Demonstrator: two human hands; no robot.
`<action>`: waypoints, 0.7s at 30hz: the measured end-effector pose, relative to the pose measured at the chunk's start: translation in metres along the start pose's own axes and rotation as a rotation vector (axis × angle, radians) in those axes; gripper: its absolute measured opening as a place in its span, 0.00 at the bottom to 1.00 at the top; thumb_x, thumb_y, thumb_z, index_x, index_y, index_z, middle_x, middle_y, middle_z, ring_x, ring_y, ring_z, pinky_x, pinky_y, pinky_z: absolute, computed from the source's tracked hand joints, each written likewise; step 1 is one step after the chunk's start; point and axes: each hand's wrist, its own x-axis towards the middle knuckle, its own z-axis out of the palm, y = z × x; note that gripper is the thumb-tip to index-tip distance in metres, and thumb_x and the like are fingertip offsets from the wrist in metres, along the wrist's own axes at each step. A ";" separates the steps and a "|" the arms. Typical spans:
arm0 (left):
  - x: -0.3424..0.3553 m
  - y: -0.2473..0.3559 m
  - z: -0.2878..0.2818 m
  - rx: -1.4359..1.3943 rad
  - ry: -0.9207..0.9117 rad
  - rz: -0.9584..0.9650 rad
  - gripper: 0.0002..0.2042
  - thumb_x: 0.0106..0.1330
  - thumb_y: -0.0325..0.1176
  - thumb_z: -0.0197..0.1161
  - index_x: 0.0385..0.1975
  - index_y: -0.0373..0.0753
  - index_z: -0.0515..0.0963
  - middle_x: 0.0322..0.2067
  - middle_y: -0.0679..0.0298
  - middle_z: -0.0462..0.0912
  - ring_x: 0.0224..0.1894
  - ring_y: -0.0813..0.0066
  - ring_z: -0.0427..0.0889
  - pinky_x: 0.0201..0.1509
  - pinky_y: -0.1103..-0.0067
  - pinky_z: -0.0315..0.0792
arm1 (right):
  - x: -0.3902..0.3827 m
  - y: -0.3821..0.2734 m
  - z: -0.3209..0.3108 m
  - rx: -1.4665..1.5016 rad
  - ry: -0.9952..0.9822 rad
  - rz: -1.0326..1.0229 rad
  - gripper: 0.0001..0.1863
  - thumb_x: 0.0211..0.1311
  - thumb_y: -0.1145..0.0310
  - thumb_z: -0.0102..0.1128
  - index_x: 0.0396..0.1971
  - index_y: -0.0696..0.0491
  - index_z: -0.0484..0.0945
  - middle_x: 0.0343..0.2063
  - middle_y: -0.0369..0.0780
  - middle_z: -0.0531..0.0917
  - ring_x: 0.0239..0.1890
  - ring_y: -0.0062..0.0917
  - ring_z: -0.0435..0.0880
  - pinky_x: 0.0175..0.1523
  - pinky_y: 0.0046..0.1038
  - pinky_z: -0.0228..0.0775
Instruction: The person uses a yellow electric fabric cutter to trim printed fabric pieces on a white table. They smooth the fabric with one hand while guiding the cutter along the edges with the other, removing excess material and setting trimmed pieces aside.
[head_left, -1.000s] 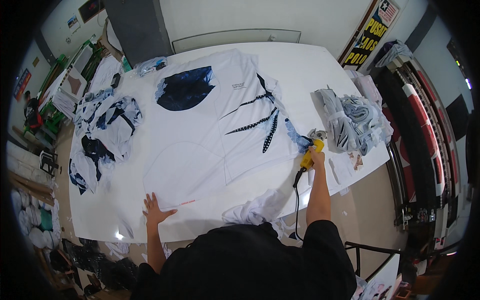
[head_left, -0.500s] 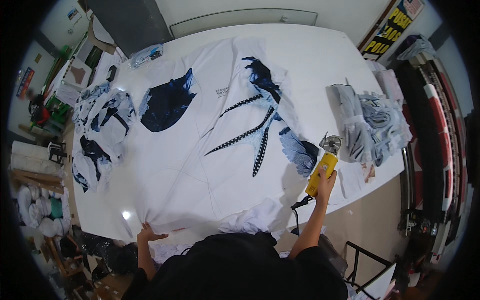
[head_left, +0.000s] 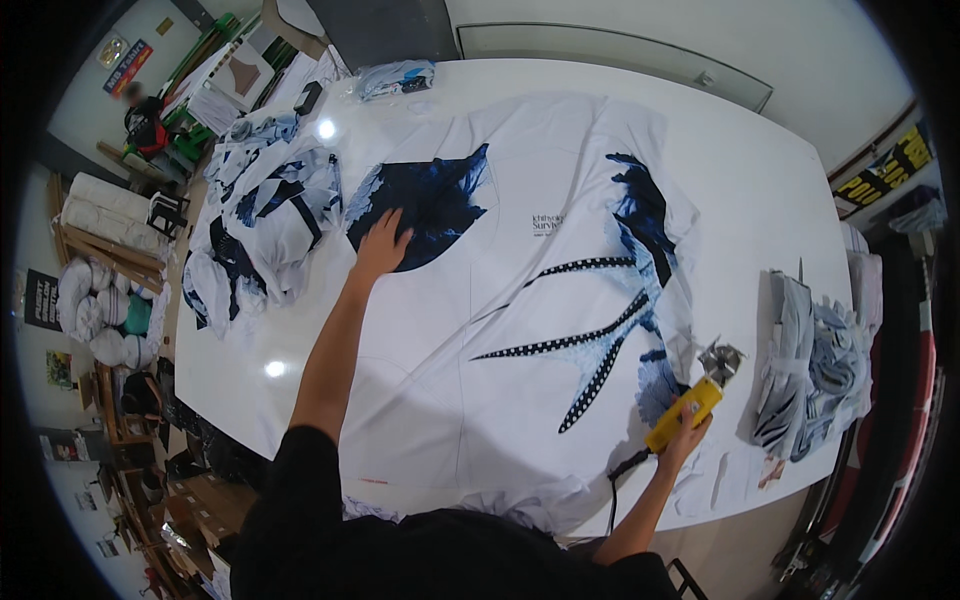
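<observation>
White fabric point(head_left: 420, 330) with dark blue and dotted prints lies spread over the table, wrinkled along its middle. On the dark blue printed patch point(head_left: 440, 220) at the left rests my left hand point(head_left: 384, 245), palm down with its fingers spread. My right hand point(head_left: 684, 432) grips a yellow handheld electric cloth cutter point(head_left: 690, 412). The cutter's metal head point(head_left: 720, 362) points away from me, beside the right edge of the fabric and a blue wing-like print point(head_left: 657, 388). A black cord point(head_left: 628, 466) trails from its rear end.
A heap of printed fabric pieces point(head_left: 265, 215) sits at the table's left. Grey-blue bundled cloth point(head_left: 815, 365) lies at the right edge. A plastic-wrapped packet point(head_left: 395, 80) is at the back. Another person point(head_left: 150, 125) is far off at the upper left.
My left hand has moved from the near edge of the fabric up onto the dark blue patch. The view has swung left; my right hand still holds the cutter near the fabric's right edge.
</observation>
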 end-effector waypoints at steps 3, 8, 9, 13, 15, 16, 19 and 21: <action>0.086 -0.006 0.024 -0.003 -0.116 -0.172 0.34 0.78 0.60 0.46 0.78 0.48 0.58 0.78 0.53 0.55 0.77 0.40 0.58 0.74 0.40 0.56 | 0.002 -0.004 -0.008 -0.045 0.005 -0.001 0.26 0.73 0.64 0.63 0.63 0.57 0.64 0.49 0.48 0.83 0.50 0.32 0.85 0.53 0.32 0.75; 0.172 -0.027 0.046 0.030 -0.319 -0.497 0.36 0.78 0.65 0.35 0.82 0.60 0.43 0.83 0.66 0.35 0.82 0.38 0.36 0.75 0.30 0.37 | -0.005 -0.006 -0.017 -0.159 0.129 0.004 0.27 0.73 0.61 0.63 0.63 0.58 0.63 0.47 0.47 0.84 0.51 0.31 0.84 0.54 0.31 0.75; 0.174 -0.049 0.048 0.001 -0.298 -0.520 0.36 0.78 0.65 0.35 0.82 0.60 0.43 0.83 0.66 0.36 0.82 0.37 0.37 0.76 0.31 0.39 | -0.007 -0.007 -0.016 -0.162 0.147 -0.002 0.28 0.73 0.61 0.63 0.63 0.58 0.63 0.48 0.47 0.83 0.51 0.31 0.84 0.54 0.31 0.75; 0.169 -0.179 0.032 0.088 -0.137 -0.410 0.40 0.76 0.67 0.39 0.81 0.51 0.52 0.82 0.55 0.43 0.80 0.30 0.41 0.78 0.38 0.43 | -0.008 0.000 -0.011 -0.121 0.116 0.020 0.31 0.72 0.59 0.64 0.65 0.57 0.62 0.50 0.48 0.82 0.49 0.30 0.84 0.52 0.31 0.75; 0.163 -0.145 0.045 -0.081 -0.031 -0.415 0.38 0.78 0.63 0.41 0.80 0.45 0.55 0.80 0.48 0.50 0.79 0.31 0.46 0.80 0.44 0.45 | -0.013 0.003 -0.023 -0.136 0.162 -0.019 0.32 0.72 0.58 0.64 0.66 0.58 0.62 0.51 0.48 0.81 0.48 0.30 0.83 0.51 0.30 0.76; 0.150 -0.117 0.045 -0.073 0.001 -0.304 0.37 0.78 0.61 0.43 0.79 0.44 0.56 0.80 0.48 0.51 0.79 0.32 0.47 0.79 0.44 0.45 | -0.015 0.007 -0.028 -0.145 0.188 -0.047 0.32 0.72 0.58 0.64 0.67 0.58 0.62 0.51 0.48 0.81 0.48 0.30 0.83 0.50 0.30 0.76; 0.030 -0.068 0.030 -0.043 0.086 -0.058 0.34 0.80 0.53 0.49 0.78 0.40 0.57 0.78 0.45 0.54 0.79 0.38 0.51 0.79 0.44 0.46 | -0.024 0.014 -0.043 -0.214 0.163 -0.056 0.32 0.72 0.58 0.63 0.67 0.58 0.61 0.52 0.49 0.81 0.48 0.32 0.84 0.50 0.31 0.77; -0.091 -0.034 0.014 -0.044 0.050 0.024 0.34 0.78 0.48 0.55 0.78 0.38 0.58 0.78 0.45 0.55 0.80 0.41 0.52 0.79 0.44 0.46 | -0.039 0.004 -0.039 -0.178 0.095 0.000 0.33 0.71 0.59 0.64 0.68 0.58 0.61 0.52 0.50 0.81 0.49 0.34 0.86 0.50 0.32 0.78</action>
